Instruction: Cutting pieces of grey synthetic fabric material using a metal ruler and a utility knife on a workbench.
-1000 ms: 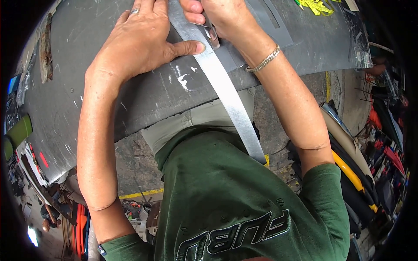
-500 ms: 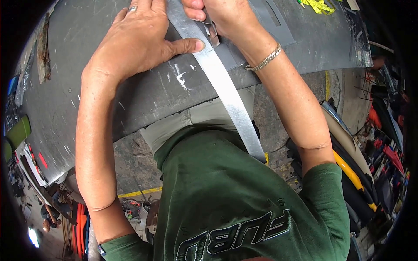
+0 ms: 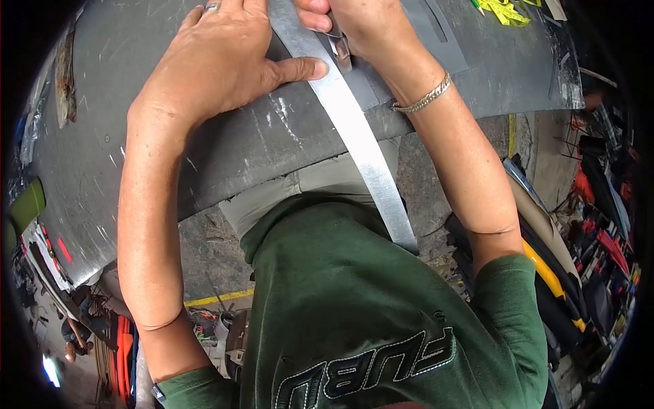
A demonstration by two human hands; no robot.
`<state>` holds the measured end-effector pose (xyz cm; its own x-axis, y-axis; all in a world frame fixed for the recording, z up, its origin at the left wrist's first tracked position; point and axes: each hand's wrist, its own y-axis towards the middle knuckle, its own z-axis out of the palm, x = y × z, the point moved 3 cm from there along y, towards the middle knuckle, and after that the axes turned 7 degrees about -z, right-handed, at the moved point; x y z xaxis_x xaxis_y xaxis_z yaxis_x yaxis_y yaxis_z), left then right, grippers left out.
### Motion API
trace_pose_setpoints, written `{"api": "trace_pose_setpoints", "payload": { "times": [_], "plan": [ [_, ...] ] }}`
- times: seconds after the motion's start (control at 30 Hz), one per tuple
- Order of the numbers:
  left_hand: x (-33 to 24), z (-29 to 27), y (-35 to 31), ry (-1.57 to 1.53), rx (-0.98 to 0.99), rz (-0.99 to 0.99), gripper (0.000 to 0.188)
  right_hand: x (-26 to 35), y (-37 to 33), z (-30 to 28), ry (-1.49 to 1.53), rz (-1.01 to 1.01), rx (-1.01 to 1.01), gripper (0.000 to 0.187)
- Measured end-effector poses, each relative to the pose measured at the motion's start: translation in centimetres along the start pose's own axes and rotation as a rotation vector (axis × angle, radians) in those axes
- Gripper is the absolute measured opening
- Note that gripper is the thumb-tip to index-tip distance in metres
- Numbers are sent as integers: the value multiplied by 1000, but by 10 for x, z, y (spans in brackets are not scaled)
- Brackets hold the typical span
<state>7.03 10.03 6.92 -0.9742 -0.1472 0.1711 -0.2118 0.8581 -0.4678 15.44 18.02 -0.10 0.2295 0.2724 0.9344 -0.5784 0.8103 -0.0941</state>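
A long metal ruler (image 3: 368, 157) lies slanted across the worktable, its near end hanging past the edge in front of my shirt. My left hand (image 3: 228, 61) rests flat with fingers spread, its thumb pressing on the ruler. Close by on the right, my right hand (image 3: 368, 31) is closed round a cutter knife (image 3: 343, 58); only its shiny metal rear end shows. The blade and most fingertips are hidden at the top edge. Beneath the ruler and my right hand is a smooth grey sheet (image 3: 453, 58) with a narrow slot in it.
The dark, scratched worktable (image 3: 225, 163) curves toward me. At its far right lies a yellow tape measure (image 3: 507, 11); a wood strip (image 3: 66, 85) and green roll (image 3: 28, 204) are on the left. Rolled materials (image 3: 545, 269) stand right of me. Another person (image 3: 78, 330) is at lower left.
Both hands and the grey sheet appear slightly farther right in the picture, as the view shifts a little. My left thumb stays on the ruler, and my right hand keeps its hold on the knife.
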Motion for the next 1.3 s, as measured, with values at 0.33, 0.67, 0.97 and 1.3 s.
{"api": "trace_pose_setpoints", "payload": {
  "times": [0.33,0.67,0.97,1.3],
  "plan": [
    [1,2,0,-1,-29,10,123,1,-2,2,-39,-88,33,54],
    [2,6,0,21,-35,6,121,13,-12,7,-117,-124,-10,50],
    [4,10,2,-55,-68,56,120,6,-14,1,-950,-1357,-3,59],
    [0,6,-2,-12,-90,26,124,0,18,3,-852,-1353,145,45]
  ]
}}
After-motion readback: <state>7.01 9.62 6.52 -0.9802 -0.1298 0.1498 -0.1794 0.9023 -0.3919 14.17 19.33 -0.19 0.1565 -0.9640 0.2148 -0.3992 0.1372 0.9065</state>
